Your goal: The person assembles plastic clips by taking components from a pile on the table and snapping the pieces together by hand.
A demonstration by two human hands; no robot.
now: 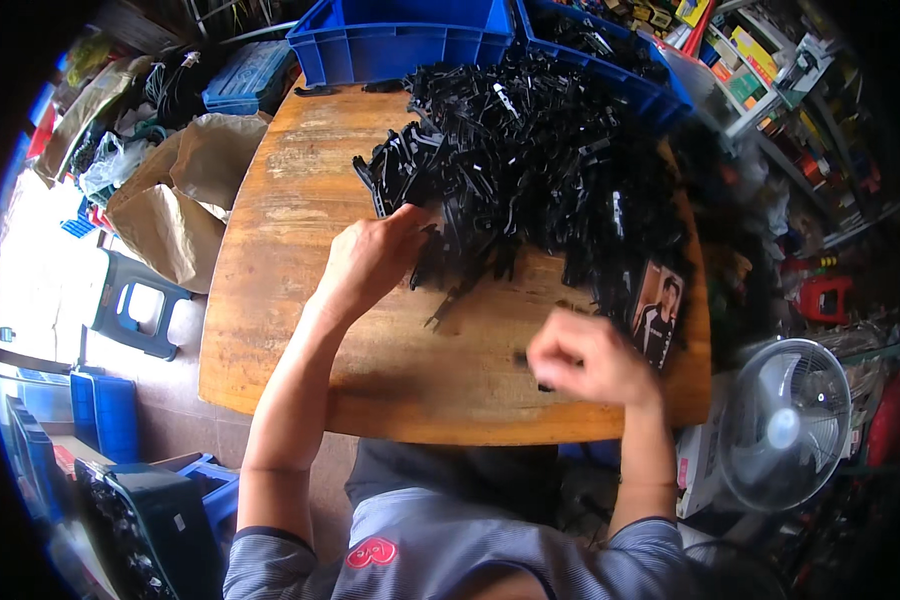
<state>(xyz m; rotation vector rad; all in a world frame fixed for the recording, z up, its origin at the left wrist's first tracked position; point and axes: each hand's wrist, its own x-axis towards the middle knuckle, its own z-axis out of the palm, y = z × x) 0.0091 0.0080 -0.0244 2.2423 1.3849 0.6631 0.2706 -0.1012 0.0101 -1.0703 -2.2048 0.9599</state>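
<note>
A large heap of slim black plastic pieces (530, 160) covers the far half of a wooden table (280, 310). My left hand (375, 255) reaches to the heap's near left edge, fingers drawn together among the pieces. What they pinch, if anything, is hidden. Nearer to me, my right hand (590, 355) hovers over the table's front right, curled and smeared by motion. Small dark ends stick out beside its fingers, so it seems closed on a black plastic piece (544, 387). Between the hands, a few loose pieces (450, 305) trail out from the heap.
Two blue crates (400, 45) (610, 65) stand behind the heap, the right one holding black pieces. A picture card (658, 315) lies by the table's right edge. A fan (785, 428) stands to the right; a grey stool (138, 303) and paper bags (170, 230) are left.
</note>
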